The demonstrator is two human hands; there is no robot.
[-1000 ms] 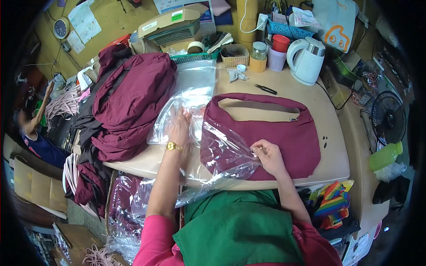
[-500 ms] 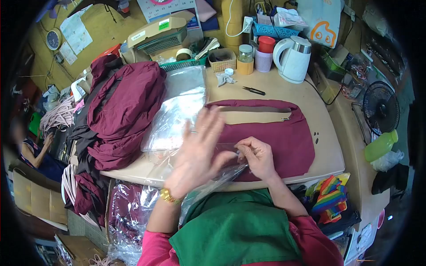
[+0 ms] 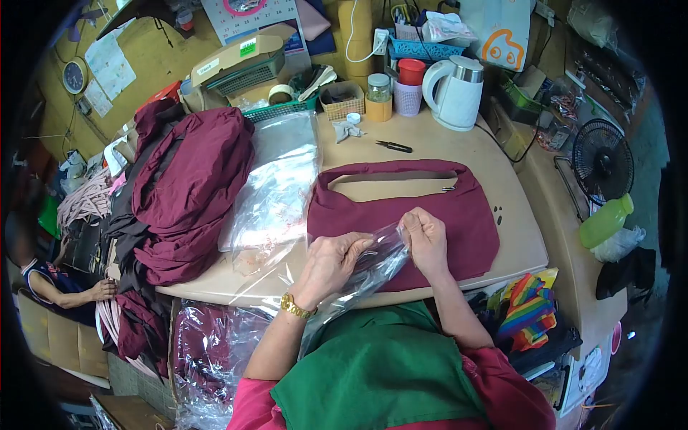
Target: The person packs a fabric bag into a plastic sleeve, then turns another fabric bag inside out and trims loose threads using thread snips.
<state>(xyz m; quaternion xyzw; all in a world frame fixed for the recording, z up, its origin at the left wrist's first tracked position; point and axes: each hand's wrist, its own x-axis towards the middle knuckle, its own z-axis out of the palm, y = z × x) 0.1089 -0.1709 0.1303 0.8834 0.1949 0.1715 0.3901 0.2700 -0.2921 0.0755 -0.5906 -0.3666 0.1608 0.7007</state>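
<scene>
My left hand (image 3: 329, 267) is closed on one side of a clear plastic bag (image 3: 383, 259). The fingers of my right hand (image 3: 428, 236) pinch the bag's other side, so it stretches between both hands above the table's front edge. Behind and partly under it, a maroon cloth bag (image 3: 459, 226) with a long handle loop lies flat. A stack of clear plastic bags (image 3: 276, 172) rests left of the cloth bag. Small black thread snips (image 3: 394, 146) lie beyond the handle.
A heap of maroon cloth (image 3: 193, 193) covers the table's left side. Along the back stand a white kettle (image 3: 456, 93), a jar (image 3: 378, 97) and baskets (image 3: 344, 99). A fan (image 3: 602, 159) and green bottle (image 3: 605, 221) are at right. A co-worker's arm (image 3: 75, 295) shows at far left.
My left hand was open and raised; now it grips the plastic bag. The bag is pulled wider between my hands. The co-worker's hand has moved down to the pale strips.
</scene>
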